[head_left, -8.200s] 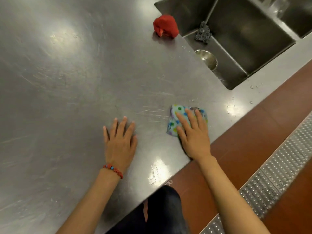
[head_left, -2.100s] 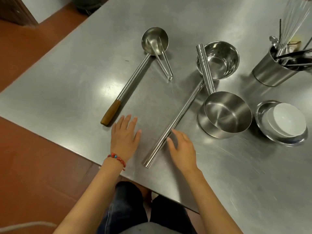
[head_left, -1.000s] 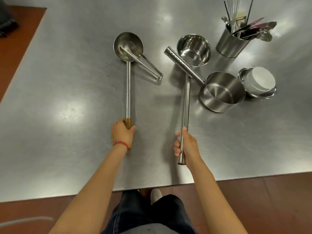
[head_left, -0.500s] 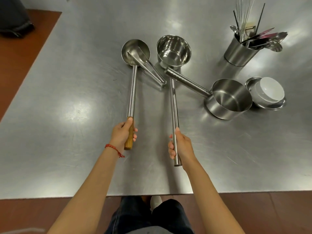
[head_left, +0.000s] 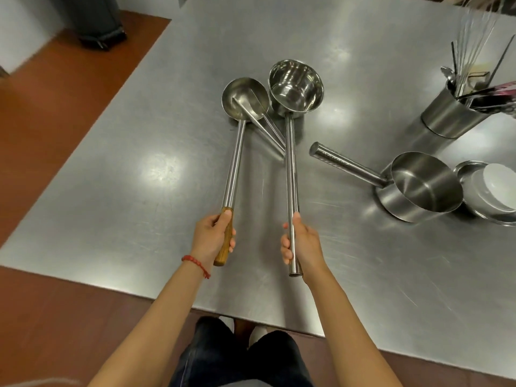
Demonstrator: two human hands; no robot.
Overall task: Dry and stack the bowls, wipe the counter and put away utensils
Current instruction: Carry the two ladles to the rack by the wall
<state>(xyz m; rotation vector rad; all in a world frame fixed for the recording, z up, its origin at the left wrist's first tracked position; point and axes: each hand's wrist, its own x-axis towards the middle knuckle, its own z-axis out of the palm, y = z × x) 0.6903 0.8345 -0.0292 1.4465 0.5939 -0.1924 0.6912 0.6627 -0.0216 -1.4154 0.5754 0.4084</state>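
My left hand (head_left: 213, 238) grips the wooden end of a long steel ladle (head_left: 236, 155); steel tongs (head_left: 265, 127) rest with one end in its round bowl. My right hand (head_left: 300, 243) is closed around the steel handle of a deep scoop (head_left: 290, 169), whose cup is lifted and tilted toward me above the steel counter (head_left: 139, 177). A second steel scoop (head_left: 418, 185) lies on the counter to the right, its handle pointing left. A white bowl (head_left: 499, 188) sits inside a steel bowl at the right edge.
A steel utensil holder (head_left: 446, 115) with a whisk, spoons and other tools stands at the back right. The counter's front edge runs just in front of my legs. A dark bin (head_left: 95, 20) stands on the brown floor at the far left.
Both hands have raised the two long utensils off the counter. The deep scoop's cup has swung left, close to the ladle's bowl. Earlier I was wiping near the sink with a spotted cloth.
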